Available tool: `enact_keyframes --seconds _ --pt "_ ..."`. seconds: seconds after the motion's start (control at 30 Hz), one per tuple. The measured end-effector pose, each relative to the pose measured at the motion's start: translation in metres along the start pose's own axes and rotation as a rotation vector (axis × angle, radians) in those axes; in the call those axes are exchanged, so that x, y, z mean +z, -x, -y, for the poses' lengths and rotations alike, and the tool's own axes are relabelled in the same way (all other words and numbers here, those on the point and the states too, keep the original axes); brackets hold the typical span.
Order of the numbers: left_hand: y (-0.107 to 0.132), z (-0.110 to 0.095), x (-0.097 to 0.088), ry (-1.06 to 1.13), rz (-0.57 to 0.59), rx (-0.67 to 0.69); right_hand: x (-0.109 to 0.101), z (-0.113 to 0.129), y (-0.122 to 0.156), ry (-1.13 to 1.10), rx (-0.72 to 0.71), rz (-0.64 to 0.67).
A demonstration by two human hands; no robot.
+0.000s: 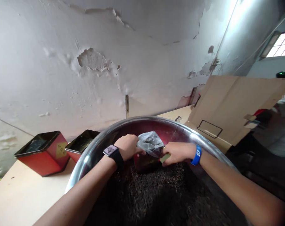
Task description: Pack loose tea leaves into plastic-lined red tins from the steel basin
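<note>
Fingers of both hands grip the plastic bag (150, 143), upright, its mouth pointing up.

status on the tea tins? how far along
Looks early. Done: nothing visibly; two red tins sit open on the table. In hand: left hand and right hand hold a plastic bag at a third tin in the bowl. Left: a large heap of loose tea.
</note>
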State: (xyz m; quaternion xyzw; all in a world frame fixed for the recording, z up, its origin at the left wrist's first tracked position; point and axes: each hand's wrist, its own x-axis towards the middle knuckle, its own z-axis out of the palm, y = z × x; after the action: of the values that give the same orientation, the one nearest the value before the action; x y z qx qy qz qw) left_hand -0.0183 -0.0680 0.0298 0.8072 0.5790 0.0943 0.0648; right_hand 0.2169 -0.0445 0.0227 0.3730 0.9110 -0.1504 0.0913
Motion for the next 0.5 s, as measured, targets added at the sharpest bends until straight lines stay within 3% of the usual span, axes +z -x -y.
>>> enact_keyframes --seconds 0.13,0.33,0.5 --pt "-0.002 -0.001 -0.001 0.159 -0.073 -0.093 0.002 0.004 -0.002 -0.006 -0.045 0.006" --pt "-0.002 -0.007 0.001 0.152 0.031 -0.086 0.001 0.02 -0.003 0.113 -0.007 -0.045" --pt "-0.002 -0.003 -0.002 0.247 0.127 -0.08 0.004 0.022 -0.003 0.159 -0.04 -0.01"
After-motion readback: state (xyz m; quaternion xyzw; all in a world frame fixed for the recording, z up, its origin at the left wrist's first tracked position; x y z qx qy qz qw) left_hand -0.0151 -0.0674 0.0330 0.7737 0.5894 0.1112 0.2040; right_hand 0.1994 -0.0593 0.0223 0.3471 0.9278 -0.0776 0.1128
